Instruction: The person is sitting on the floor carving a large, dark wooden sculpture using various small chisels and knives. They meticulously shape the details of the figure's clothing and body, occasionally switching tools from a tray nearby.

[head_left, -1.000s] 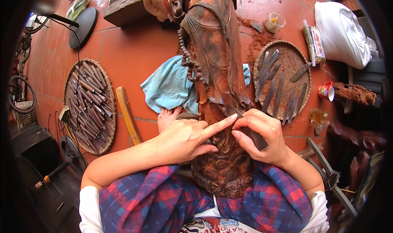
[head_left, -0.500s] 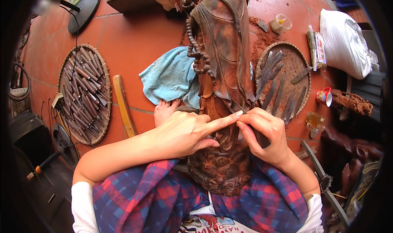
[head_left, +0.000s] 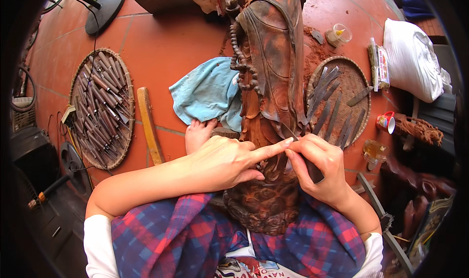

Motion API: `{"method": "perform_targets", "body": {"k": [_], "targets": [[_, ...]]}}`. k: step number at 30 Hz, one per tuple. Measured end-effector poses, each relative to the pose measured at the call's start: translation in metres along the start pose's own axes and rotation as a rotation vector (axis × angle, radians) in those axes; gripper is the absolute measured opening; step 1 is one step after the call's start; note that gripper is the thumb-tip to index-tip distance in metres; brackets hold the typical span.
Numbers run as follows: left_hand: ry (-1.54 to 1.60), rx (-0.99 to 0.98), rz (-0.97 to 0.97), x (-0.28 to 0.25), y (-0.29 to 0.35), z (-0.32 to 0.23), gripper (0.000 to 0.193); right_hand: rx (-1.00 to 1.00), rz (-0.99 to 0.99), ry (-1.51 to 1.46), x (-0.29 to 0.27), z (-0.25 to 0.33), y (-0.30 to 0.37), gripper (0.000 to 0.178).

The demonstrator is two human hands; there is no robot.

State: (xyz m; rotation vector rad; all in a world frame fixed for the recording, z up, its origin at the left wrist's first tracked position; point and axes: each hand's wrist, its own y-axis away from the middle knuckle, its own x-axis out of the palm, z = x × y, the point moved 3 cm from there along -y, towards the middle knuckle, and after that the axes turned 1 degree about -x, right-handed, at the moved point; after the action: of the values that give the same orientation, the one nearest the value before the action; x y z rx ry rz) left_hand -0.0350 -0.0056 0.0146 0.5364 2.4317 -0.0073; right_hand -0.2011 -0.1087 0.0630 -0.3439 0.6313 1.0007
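A tall reddish-brown carved wooden statue lies along the floor, its ornate base against my lap. My right hand is shut on a dark carving chisel, its tip set on the carving beside the statue's robe. My left hand rests on the statue, its index finger stretched out and pressing on the chisel blade near the tip. A bare foot shows just beyond my left hand.
A round woven tray of several wood-handled chisels lies at left, a second tray with flat blades at right. A blue cloth, a wooden stick, a white sack, a small cup and wood dust surround the statue.
The view has shifted slightly forward over the statue. Both hands hold almost the same pose on the chisel, with only small movements at the tip.
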Motion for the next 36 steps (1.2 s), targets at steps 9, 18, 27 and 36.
{"method": "perform_targets", "body": {"k": [9,18,27,36], "targets": [[-0.023,-0.064,0.082,-0.004,-0.001,-0.004,0.078,0.008,0.016,-0.034,-0.002,-0.001,-0.003,0.009],[-0.008,0.017,-0.044,0.005,0.003,0.0,0.083,0.001,0.02,0.057,0.001,0.003,-0.005,0.01],[-0.056,-0.048,0.054,-0.002,0.002,-0.004,0.078,0.002,0.018,0.084,0.0,0.007,-0.004,0.009],[-0.043,-0.041,0.043,0.001,0.003,-0.003,0.079,0.034,0.046,0.04,-0.001,0.004,-0.005,0.009]]}}
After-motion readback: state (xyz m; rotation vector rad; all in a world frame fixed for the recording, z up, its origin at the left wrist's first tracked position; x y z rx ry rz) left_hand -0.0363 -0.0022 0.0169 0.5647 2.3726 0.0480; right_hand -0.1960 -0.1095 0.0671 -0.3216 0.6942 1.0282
